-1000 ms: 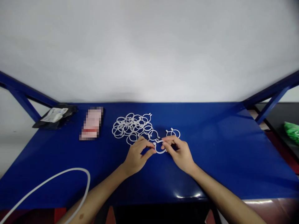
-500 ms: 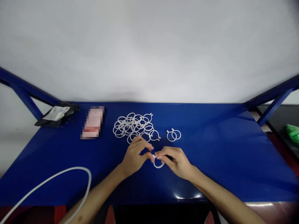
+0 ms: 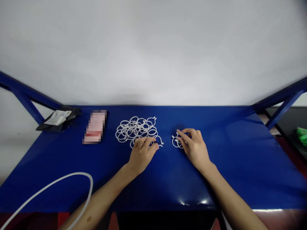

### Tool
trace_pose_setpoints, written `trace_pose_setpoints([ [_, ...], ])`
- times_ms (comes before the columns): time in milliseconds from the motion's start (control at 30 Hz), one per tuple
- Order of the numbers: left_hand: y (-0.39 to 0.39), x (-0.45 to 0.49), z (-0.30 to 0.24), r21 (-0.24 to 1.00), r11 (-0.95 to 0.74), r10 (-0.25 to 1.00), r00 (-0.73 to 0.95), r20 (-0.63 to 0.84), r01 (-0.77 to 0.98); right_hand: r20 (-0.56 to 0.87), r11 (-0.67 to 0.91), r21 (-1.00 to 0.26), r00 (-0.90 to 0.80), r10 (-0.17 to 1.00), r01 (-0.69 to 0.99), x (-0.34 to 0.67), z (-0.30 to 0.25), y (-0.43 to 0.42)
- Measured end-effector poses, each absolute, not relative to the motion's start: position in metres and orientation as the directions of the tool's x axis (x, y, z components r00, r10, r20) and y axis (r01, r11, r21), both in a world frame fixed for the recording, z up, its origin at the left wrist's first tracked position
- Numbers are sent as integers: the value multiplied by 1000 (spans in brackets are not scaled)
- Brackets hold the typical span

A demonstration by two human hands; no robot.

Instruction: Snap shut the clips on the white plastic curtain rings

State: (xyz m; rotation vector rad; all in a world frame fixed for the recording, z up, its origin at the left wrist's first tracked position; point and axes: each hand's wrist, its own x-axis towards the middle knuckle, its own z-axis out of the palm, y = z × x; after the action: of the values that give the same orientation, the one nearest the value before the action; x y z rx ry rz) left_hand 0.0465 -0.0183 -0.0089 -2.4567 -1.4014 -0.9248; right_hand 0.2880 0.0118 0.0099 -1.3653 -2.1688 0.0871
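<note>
My left hand (image 3: 142, 154) rests at the lower right edge of a pile of white plastic curtain rings (image 3: 131, 130). Its thumb and fingertips are apart around one ring (image 3: 158, 138), which lies partly hidden under them. To the right, my right hand (image 3: 196, 148) is over a small group of white curtain rings (image 3: 174, 142), its fingers spread and its thumb side touching or close to the rings. That hand covers the right part of this group. Small clip ends stick up from several rings.
A blue table (image 3: 230, 159) reaches back to a pale wall. A black bag (image 3: 57, 118) with a white label and a blurred pink rectangular item (image 3: 95, 127) lie on the left. A white cord (image 3: 59, 176) loops in the foreground. Green material (image 3: 302, 135) is at the far right.
My hands have parted. The right has carried a curtain ring from the middle to the small group; the left has moved slightly left and up to the pile's edge.
</note>
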Motion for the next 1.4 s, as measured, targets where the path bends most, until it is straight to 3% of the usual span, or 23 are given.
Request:
trace_pose_setpoints([
  [200, -25, 42, 5, 627, -606, 791, 292, 537, 489, 391, 563, -642, -409, 825, 521, 271, 20, -6],
  [300, -28, 39, 6, 759, -524, 851, 203, 484, 386, 244, 439, -825, -475, 845, 357, 259, 20, -16],
  [433, -31, 40, 6, 754, -511, 856, 158, 493, 412, 17, 86, -989, -493, 870, 118, 244, 12, -24],
  [533, -33, 44, 6, 678, -589, 802, 214, 558, 440, -67, -124, -990, -524, 849, -74, 235, 7, -28],
  [633, -33, 47, 6, 649, -596, 795, 233, 561, 472, -119, -192, -976, -499, 858, -99, 231, 4, -29],
  [733, -33, 47, 7, 699, -542, 837, 228, 498, 466, -102, -111, -994, -397, 912, 1, 235, 2, -26],
  [833, -33, 44, 8, 777, -480, 877, 256, 408, 407, 31, 94, -974, -288, 957, 207, 242, 0, -21],
  [1000, -33, 44, 5, 810, -430, 901, 239, 361, 398, 258, 399, -775, -332, 907, 490, 249, 1, -21],
  [1233, -29, 43, 6, 750, -476, 879, 238, 413, 459, 319, 612, -661, -576, 753, 434, 252, 2, -24],
  [1400, -27, 38, 8, 737, -500, 865, 219, 451, 455, 408, 707, -587, -611, 678, 393, 254, 13, -26],
])
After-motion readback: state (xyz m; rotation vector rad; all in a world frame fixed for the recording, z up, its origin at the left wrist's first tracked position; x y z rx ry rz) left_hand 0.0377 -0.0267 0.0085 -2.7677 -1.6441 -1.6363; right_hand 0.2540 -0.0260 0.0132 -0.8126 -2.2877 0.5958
